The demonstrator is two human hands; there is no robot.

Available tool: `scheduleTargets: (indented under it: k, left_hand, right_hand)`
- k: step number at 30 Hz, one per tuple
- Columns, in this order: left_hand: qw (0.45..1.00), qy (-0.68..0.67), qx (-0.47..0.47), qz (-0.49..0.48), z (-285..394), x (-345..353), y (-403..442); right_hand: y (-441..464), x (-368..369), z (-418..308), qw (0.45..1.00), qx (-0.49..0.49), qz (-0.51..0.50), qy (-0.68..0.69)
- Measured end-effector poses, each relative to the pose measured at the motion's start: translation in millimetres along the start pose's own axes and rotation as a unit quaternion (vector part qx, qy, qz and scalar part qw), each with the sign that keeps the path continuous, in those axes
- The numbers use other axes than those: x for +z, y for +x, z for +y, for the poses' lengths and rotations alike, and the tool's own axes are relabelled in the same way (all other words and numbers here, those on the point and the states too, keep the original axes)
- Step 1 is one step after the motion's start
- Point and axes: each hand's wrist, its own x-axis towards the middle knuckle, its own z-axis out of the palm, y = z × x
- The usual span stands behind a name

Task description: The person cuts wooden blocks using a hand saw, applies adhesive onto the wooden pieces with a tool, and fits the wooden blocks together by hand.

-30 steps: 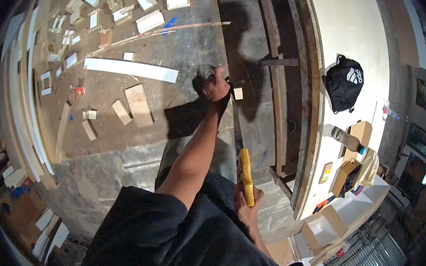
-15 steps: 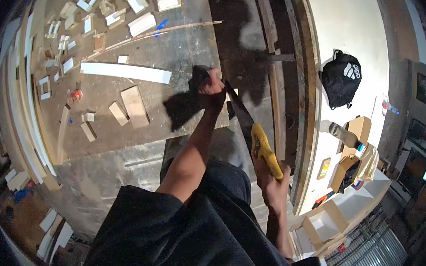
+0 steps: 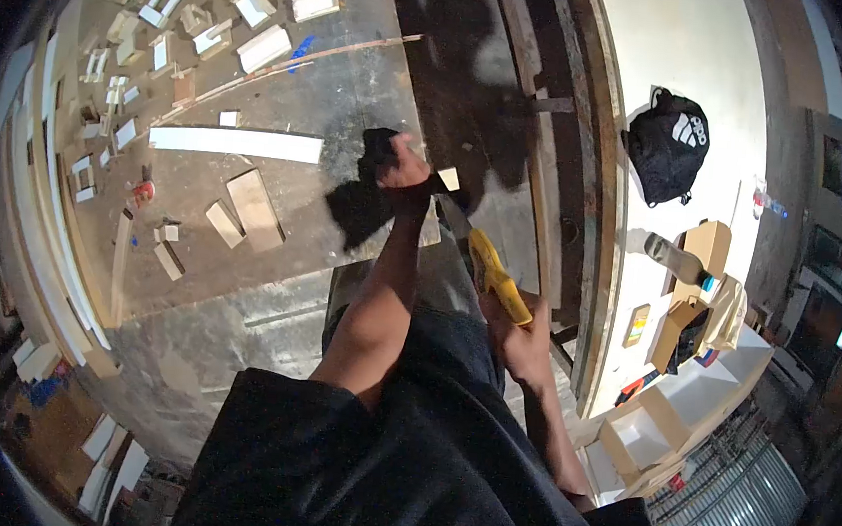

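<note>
My right hand [image 3: 522, 342] is wrapped round the yellow handle of a handsaw [image 3: 495, 277]. The saw's dark blade runs up and left from the handle towards my left hand [image 3: 406, 166]. That hand is closed near the edge of the brown work surface, and what it grips is hidden in shadow. Just right of it, the pale end of a small wood piece [image 3: 449, 178] shows beside the blade.
A long white strip [image 3: 236, 144], wooden blocks [image 3: 255, 210] and small assembled wooden pieces [image 3: 263, 49] lie on the work surface [image 3: 285, 104]. Rightward, a white-topped table [image 3: 695, 47] bears a black bag [image 3: 667, 149], a bottle [image 3: 676, 258] and an open cardboard box [image 3: 707, 248].
The saw and my right hand first went up and right, then up and left, bringing the handle nearer my left hand. The whole view has shifted, so the table items appear further left.
</note>
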Motion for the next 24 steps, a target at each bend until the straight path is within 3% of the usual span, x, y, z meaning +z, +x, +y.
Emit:
scheduleTargets:
  k: [2,5,10,12,15,17,18,22,24]
  left_hand:
    - [0.999,-0.001,0.005,0.038,2,5,8]
    - [0.997,0.054,0.010,0.055,2,6,5]
    - [0.998,0.041,0.006,0.042,-11,16,4]
    - [0.998,0.044,0.004,0.047,-12,13,2]
    - [0.996,0.067,-0.050,-0.014,-13,22,-7]
    - [0.999,0.050,0.001,0.020,-24,24,-8]
    - [0.992,0.002,0.092,0.091,-31,19,0]
    - [1.000,0.022,-0.014,-0.002,-29,7,-7]
    - [0.998,0.010,0.054,0.022,-12,-1,6]
  right_hand:
    - [-5,-7,0,0.997,-0.079,-0.018,-0.010]
    - [-5,-4,4,0.997,-0.059,-0.014,0.043]
    - [0,1,12,0.996,-0.089,-0.029,0.002]
    - [1,6,26,0.993,-0.096,-0.032,0.057]
    - [4,12,42,0.992,-0.125,0.005,0.032]
    - [-6,4,26,0.992,-0.121,-0.017,0.026]
    - [-7,3,18,0.992,-0.115,-0.048,0.019]
    - [-7,20,29,0.979,-0.178,0.000,0.096]
    - [-7,13,33,0.989,-0.127,-0.052,0.058]
